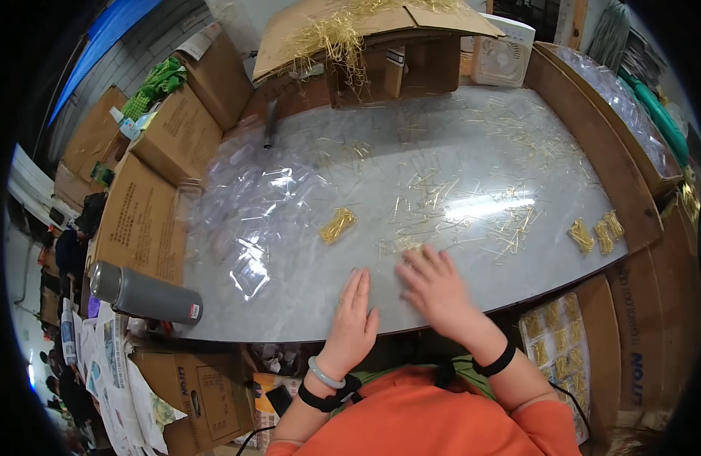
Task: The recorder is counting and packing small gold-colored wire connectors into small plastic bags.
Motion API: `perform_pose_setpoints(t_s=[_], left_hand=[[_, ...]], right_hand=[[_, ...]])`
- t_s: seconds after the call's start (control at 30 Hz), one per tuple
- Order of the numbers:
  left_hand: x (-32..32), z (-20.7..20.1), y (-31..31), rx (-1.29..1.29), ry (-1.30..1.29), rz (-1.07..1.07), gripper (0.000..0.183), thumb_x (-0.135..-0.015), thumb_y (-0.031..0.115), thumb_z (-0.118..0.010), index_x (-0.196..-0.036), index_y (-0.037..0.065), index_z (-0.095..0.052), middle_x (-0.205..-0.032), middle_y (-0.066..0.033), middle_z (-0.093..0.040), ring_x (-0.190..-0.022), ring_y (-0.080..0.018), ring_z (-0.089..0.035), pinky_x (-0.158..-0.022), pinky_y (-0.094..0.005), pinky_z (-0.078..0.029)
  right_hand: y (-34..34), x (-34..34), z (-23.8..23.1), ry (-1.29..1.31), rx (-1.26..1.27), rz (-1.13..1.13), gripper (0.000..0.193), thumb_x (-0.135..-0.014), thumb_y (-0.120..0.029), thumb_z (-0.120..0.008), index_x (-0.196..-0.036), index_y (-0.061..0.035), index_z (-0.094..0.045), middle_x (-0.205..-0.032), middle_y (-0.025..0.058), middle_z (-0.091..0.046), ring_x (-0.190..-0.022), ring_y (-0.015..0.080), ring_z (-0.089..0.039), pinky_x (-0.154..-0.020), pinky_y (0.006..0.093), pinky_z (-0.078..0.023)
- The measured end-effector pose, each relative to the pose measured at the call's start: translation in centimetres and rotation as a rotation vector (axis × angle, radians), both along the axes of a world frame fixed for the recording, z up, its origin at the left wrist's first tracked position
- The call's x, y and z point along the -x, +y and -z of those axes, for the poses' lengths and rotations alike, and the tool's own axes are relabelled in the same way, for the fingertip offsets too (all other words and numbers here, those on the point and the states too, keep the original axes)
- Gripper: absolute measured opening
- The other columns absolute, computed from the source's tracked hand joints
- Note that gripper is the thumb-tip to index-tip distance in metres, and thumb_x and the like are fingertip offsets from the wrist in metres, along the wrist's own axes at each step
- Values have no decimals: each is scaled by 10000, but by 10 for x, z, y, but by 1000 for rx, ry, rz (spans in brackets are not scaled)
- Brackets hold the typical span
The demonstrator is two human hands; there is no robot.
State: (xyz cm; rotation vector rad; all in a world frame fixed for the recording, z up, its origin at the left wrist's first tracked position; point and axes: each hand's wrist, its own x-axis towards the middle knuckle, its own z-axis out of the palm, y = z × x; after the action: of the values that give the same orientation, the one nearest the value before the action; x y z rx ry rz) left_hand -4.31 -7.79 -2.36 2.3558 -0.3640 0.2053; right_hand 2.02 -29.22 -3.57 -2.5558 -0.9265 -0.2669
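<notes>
My right hand [435, 292] lies palm down near the front of the grey tabletop [305, 304], its fingers spread and slightly blurred. Its fingertips reach the near edge of a loose scatter of thin gold wire hooks [426, 190]; what lies beneath the palm is hidden. To its left my left hand [354, 323] is stretched out on edge at the table's front, fingers straight and together, thumb apart, with nothing visible in it. Beyond the left hand sits a gold wire bundle [337, 226]. Three more small bundles [603, 236] lie at the right edge.
Clear plastic boxes [248, 197] cover the table's left side, near a grey bottle [149, 292]. Cardboard cartons [141, 220] wall the left. Behind stand a cardboard shelter [396, 68] topped with gold wire and a white fan [501, 52]. A compartment tray [557, 342] of gold bundles sits lower right.
</notes>
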Motion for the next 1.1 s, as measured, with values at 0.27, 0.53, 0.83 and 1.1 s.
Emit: perform_pose_setpoints(t_s=[0.27, 0.53, 0.83, 1.1], left_hand=[[-3, 9, -6, -311, -87, 47, 669, -966, 113, -638, -1517, -107, -329, -1550, -283, -373, -1472, -462, -326, -1220, -560, -272], [-12, 7, 2, -113, -11, -32, 894, -858, 209, -811, -1543, -74, -311, -1582, -271, -342, -1477, -461, -324, -1220, -502, -291], [-20, 8, 9, -243, -28, 2, 970, -825, 328, -835, -1544, -69, -317, -1555, -277, -390, -1489, -457, -313, -1231, -564, -230], [-32, 2, -7, -249, -39, 87, 996, -801, 426, -840, -1520, -66, -358, -1525, -262, -397, -1480, -454, -315, -1221, -554, -259]], right_hand=[[-16, -8, 2, 32, -21, -156, 458, -947, -207, -654, -1383, -90, -579, -1472, 123, -532, -1430, 394, -421, -1210, 533, -306], [-8, 2, -10, -15, -47, -204, 452, -934, -228, -679, -1359, -104, -589, -1396, 118, -564, -1406, 351, -453, -1196, 503, -346], [-13, 5, -20, 45, -237, 10, 481, -851, -216, -770, -1290, -90, -619, -1330, 116, -589, -1233, 353, -547, -1042, 470, -450], [-2, 8, 4, -9, -215, -103, 433, -858, -153, -767, -1260, -68, -632, -1275, 102, -629, -1188, 320, -569, -1036, 462, -447]])
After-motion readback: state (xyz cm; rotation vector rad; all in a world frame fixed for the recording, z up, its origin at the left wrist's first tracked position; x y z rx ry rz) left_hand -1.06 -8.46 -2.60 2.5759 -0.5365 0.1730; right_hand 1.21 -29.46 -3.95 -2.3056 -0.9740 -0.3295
